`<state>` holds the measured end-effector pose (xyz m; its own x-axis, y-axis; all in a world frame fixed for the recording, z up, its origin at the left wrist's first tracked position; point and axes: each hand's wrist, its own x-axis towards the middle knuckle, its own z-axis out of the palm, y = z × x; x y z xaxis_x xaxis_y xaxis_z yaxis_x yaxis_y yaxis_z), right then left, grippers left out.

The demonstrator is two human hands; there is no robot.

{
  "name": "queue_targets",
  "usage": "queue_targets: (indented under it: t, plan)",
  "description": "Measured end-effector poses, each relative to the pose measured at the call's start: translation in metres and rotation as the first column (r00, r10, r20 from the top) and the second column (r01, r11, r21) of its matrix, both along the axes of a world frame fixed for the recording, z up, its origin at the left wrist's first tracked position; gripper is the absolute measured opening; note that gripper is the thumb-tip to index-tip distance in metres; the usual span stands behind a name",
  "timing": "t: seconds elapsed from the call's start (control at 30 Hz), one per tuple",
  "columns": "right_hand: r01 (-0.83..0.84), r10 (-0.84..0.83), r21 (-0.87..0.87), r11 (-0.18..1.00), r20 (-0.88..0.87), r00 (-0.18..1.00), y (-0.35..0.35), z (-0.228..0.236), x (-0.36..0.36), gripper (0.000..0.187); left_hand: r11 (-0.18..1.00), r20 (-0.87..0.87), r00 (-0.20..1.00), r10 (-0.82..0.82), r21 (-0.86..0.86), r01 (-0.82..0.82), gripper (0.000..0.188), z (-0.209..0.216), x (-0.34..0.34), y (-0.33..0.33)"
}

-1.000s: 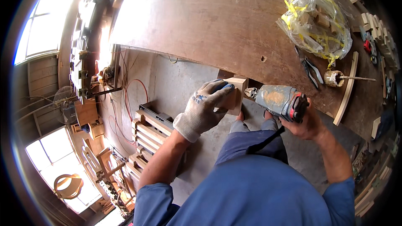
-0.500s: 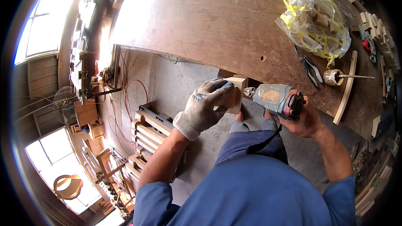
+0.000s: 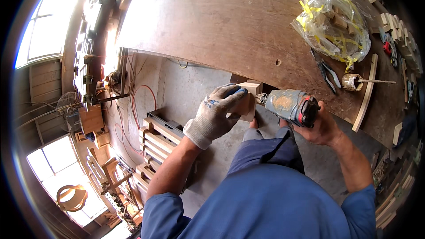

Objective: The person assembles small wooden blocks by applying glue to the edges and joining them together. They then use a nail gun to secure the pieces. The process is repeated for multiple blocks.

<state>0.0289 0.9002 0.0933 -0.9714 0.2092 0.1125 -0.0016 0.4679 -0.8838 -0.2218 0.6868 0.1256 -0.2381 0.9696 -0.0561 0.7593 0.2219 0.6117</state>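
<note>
My left hand [image 3: 219, 110], in a grey work glove with blue fingertips, grips a small pale wooden block [image 3: 249, 98] just off the near edge of the brown workbench [image 3: 212, 22]. My bare right hand [image 3: 322, 126] holds a worn grey-blue power drill [image 3: 290, 105] with a red switch. The drill's chuck points left and meets the right side of the block. The bit itself is hidden.
On the bench lie a clear plastic bag with yellow ties holding wood pieces [image 3: 333, 20], pliers [image 3: 326, 73], a small round wooden part with a rod [image 3: 354, 82] and a curved wooden strip [image 3: 365, 95]. A wooden pallet [image 3: 159, 139] stands on the concrete floor below.
The drill and block have shifted slightly; both hands keep the same grip.
</note>
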Motion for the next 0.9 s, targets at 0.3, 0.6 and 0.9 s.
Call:
queue_targets:
  t: [0.3, 0.6, 0.9]
  plan:
    - [0.004, -0.005, -0.029, 1.0, -0.027, 1.0, -0.0003, 0.0035, -0.0032, 0.017, 1.0, -0.017, 1.0, -0.013, -0.012, 0.012, 0.067, 0.0007, -0.0011, -0.0004]
    - [-0.047, 0.047, -0.007, 0.999, 0.108, 0.993, 0.0019, 0.0059, 0.0002, 0.024, 1.0, -0.017, 1.0, -0.005, -0.013, 0.005, 0.067, 0.0022, -0.0004, 0.0003]
    - [-0.037, 0.038, -0.024, 0.999, 0.074, 0.997, 0.0015, 0.0059, -0.0037, 0.021, 1.0, -0.008, 1.0, -0.002, -0.031, 0.001, 0.068, 0.0048, 0.0001, 0.001]
